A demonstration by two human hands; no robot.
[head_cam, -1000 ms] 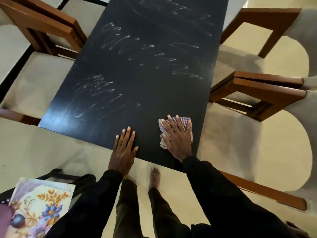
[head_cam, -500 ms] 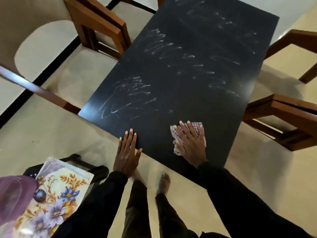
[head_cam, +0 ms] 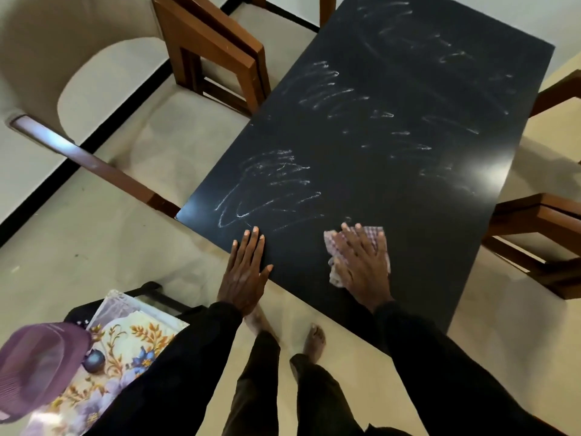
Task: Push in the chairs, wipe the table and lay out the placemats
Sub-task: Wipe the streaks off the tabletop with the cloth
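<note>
Black table [head_cam: 393, 190] streaked with pale wipe marks. Our right hand [head_cam: 361, 262] presses checked cloth [head_cam: 377, 236] flat near front edge, fingers straight, slightly spread. Our left hand [head_cam: 246, 272] flat on front edge, fingers together, thumb out. Floral placemats [head_cam: 125, 350] stacked lower left, off table. Left chair [head_cam: 213, 51], right chair [head_cam: 534, 234] flank table.

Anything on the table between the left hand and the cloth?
Nothing. The head view shows only bare dark tabletop between the left hand and the cloth.
</note>
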